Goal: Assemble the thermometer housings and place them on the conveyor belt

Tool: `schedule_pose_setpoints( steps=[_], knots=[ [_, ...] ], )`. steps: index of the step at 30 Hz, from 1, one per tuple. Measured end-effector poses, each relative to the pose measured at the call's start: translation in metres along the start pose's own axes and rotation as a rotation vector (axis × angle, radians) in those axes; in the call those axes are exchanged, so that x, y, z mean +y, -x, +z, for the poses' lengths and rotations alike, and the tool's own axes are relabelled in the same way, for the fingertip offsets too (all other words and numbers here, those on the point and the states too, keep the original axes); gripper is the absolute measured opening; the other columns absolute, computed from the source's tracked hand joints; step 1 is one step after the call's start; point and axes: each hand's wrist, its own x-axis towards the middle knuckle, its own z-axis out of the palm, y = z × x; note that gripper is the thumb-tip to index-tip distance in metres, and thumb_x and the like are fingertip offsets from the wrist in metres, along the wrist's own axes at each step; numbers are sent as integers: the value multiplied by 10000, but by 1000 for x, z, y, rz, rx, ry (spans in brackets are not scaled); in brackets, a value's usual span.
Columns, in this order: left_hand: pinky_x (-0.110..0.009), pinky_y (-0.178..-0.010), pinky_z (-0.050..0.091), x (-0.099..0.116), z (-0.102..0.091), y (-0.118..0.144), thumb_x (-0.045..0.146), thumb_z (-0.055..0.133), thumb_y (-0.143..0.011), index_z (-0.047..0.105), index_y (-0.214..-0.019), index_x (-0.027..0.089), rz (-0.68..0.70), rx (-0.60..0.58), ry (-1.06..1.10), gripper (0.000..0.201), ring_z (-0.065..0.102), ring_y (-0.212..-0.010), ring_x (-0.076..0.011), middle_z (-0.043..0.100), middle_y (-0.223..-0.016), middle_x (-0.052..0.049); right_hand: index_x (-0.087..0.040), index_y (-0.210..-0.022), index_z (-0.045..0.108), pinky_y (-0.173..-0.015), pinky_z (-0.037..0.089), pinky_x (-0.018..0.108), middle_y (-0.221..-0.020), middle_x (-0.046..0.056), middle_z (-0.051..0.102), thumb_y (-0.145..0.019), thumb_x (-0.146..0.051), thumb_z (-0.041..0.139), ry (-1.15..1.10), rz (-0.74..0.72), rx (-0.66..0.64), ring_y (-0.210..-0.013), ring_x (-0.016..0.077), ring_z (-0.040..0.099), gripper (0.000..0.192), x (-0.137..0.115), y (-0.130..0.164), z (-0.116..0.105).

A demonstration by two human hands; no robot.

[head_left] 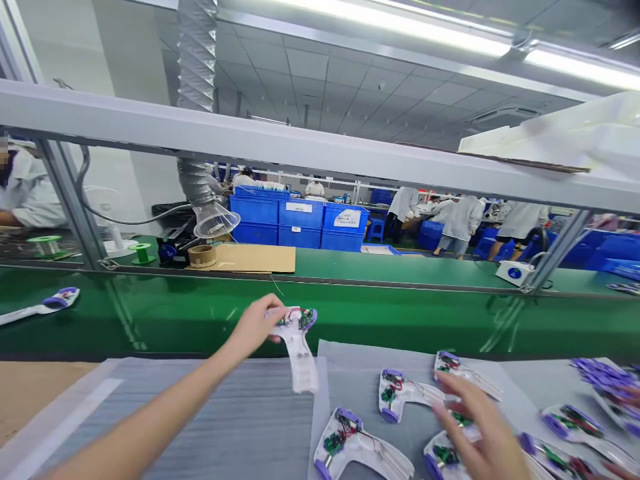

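Observation:
My left hand (257, 327) is closed on a white plastic housing half (303, 363) with a purple end, green circuit boards and red wires inside. It holds this piece up in front of the green belt, handle downward. My right hand (477, 427), slightly blurred, hangs with fingers apart over similar open housing halves; whether it touches one I cannot tell. Partly behind it lies one housing half (440, 460), with another (483, 383) just beyond its fingertips. Two more, a middle housing half (395, 393) and a nearer housing half (367, 450), lie to its left.
Foam sheeting (240, 420) covers the bench. Beyond runs a green belt (380, 313), with a white-purple part (57, 300) at left. Purple pieces (600, 373) and another person's hand (631, 397) are at right. A shelf beam (310, 150) crosses above; a duct hood (213, 220) hangs left.

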Motion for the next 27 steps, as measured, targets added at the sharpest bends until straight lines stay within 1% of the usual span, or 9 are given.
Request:
schedule_pose_setpoints(
  steps=[3,6,8,10,13,15,20,23,27],
  knots=[
    [-283,-464,524,9,39,64,532,460,-791,464,-736,190,-60,-51,255,347,591,-549,-145,540,-703,26,-222,-1179,548,-734,526,297,-1118,76,620,-858,-386,552,-215,-12,-153,-913,202,620,360,-61,-10,38],
    [-274,-509,535,9,63,120,549,444,-813,439,-739,195,-133,-61,432,362,585,-627,-146,518,-709,26,-172,-1122,581,-584,487,251,-925,54,674,-775,-293,649,-317,107,-395,-659,152,601,374,-101,-12,53],
    [-242,-552,526,10,65,146,528,482,-833,452,-810,195,-248,-163,616,335,597,-657,-134,554,-724,24,-156,-1034,618,-540,445,229,-780,25,667,-770,-228,637,-365,160,-546,-580,132,561,274,-113,-6,51],
    [-234,-582,517,11,59,163,496,575,-815,450,-996,206,-371,-381,808,364,631,-640,-129,622,-784,9,-168,-998,625,-574,437,219,-751,8,652,-792,-151,575,-416,127,-630,-627,134,565,212,-120,2,45],
    [-231,-542,508,15,51,178,482,702,-729,342,-1247,243,-440,-617,920,674,665,-590,-146,675,-898,-34,-205,-1003,615,-658,438,219,-834,-6,650,-776,-41,518,-463,-6,-692,-713,131,569,297,-126,16,38],
    [-201,-483,483,17,52,186,480,745,-681,399,-1224,247,-450,-597,944,685,643,-526,-125,677,-866,-19,-219,-986,617,-706,438,221,-870,-10,645,-750,19,493,-499,-60,-703,-767,131,575,358,-129,22,36],
    [-167,-375,404,18,62,198,565,655,-723,537,-1001,228,-472,-518,914,452,566,-418,-100,630,-666,23,-190,-827,628,-825,444,238,-974,35,593,-735,56,480,-595,-172,-649,-921,133,587,301,-127,29,28],
    [-178,-409,427,14,67,200,579,678,-684,560,-968,218,-361,-418,814,475,591,-495,-119,631,-712,14,-202,-908,623,-861,450,254,-1020,40,606,-707,41,566,-514,-202,-700,-979,155,581,320,-124,31,22],
    [-193,-475,464,6,71,203,509,638,-743,619,-949,204,-180,-222,615,369,584,-562,-140,604,-638,25,-215,-1008,594,-805,490,264,-965,38,638,-780,-103,653,-384,-250,-649,-908,172,600,261,-123,35,18]
  ],
)
